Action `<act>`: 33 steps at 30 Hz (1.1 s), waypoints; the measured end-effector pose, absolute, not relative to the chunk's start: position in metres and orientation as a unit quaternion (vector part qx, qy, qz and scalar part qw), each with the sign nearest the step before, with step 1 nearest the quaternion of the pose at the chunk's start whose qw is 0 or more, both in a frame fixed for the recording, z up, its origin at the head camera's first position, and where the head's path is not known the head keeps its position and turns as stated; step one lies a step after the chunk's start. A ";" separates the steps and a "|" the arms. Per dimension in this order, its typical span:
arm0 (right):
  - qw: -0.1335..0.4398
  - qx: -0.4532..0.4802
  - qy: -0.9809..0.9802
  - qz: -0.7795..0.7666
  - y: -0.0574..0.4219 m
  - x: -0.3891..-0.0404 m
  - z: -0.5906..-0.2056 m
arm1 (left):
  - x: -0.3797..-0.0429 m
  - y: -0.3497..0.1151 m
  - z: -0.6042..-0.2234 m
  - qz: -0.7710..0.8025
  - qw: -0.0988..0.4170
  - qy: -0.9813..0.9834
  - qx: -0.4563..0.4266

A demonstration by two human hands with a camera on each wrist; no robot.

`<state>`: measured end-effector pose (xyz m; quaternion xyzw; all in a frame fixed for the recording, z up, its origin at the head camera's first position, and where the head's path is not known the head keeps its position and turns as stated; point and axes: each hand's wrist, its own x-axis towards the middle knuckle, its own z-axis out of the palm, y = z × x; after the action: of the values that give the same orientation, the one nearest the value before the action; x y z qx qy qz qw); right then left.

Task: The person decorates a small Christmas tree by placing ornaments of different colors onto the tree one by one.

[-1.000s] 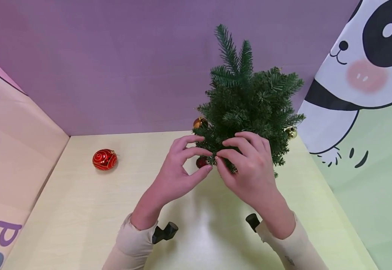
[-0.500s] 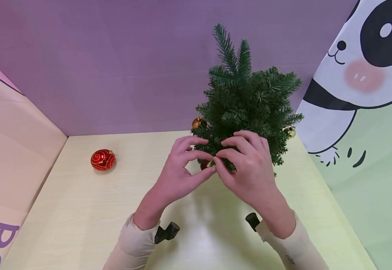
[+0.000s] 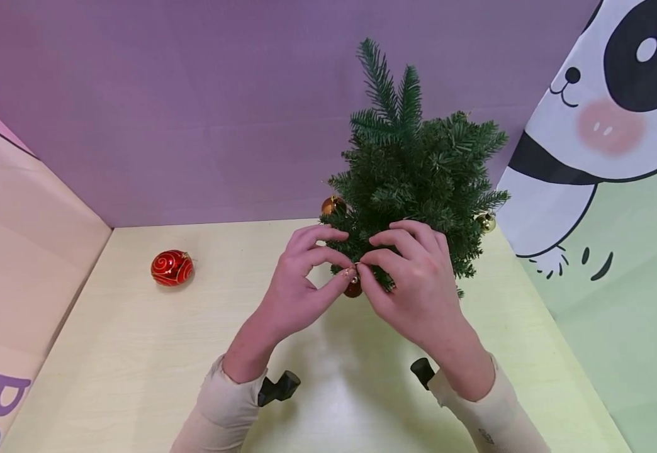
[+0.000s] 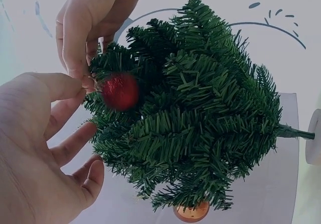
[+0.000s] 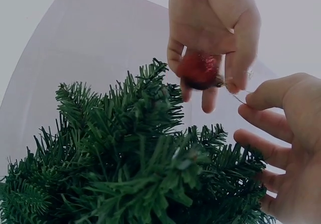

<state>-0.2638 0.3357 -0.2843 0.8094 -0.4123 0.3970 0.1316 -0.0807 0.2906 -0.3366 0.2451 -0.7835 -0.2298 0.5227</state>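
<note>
A small red Christmas ball point(image 3: 353, 289) hangs by a thin gold string between the two hands, in front of a small artificial Christmas tree point(image 3: 402, 176). The left hand point(image 3: 300, 283) pinches the string close to the ball's cap with thumb and forefinger, its other fingers apart. With thumb and forefinger, the right hand point(image 3: 416, 283) pinches the string's far end. In the right wrist view the string point(image 5: 237, 98) stretches between both sets of fingertips. The ball point(image 4: 120, 92) looks blurred in the left wrist view, close in front of the green branches.
A larger red ball with gold swirls point(image 3: 172, 268) lies on the table point(image 3: 107, 352) at left. An orange ball point(image 3: 333, 206) and a gold ball point(image 3: 486, 222) hang on the tree's sides. A purple backdrop point(image 3: 192, 113) stands behind; a panda-printed panel point(image 3: 606, 126) at right.
The small red ball has moved slightly right and down, out from behind the left fingertips. The left thumb and forefinger have closed together on its string; the right hand has barely moved.
</note>
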 end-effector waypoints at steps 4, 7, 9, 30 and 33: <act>0.157 0.795 -0.412 0.417 0.336 -0.261 -0.286 | -0.080 0.287 -0.334 -0.229 0.531 -0.781 0.236; 0.183 0.779 -0.409 0.438 0.334 -0.259 -0.288 | -0.079 0.283 -0.332 -0.232 0.533 -0.780 0.230; 0.195 0.768 -0.408 0.452 0.333 -0.258 -0.290 | -0.079 0.280 -0.331 -0.235 0.533 -0.780 0.227; 0.253 0.721 -0.437 0.475 0.322 -0.251 -0.294 | -0.085 0.259 -0.316 -0.233 0.516 -0.792 0.227; 0.268 0.715 -0.445 0.468 0.321 -0.251 -0.293 | -0.087 0.259 -0.313 -0.234 0.511 -0.793 0.235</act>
<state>-0.2513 0.3207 -0.2932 0.7148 -0.4453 0.4680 0.2679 -0.0867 0.2586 -0.3130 0.2348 -0.7931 -0.2335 0.5113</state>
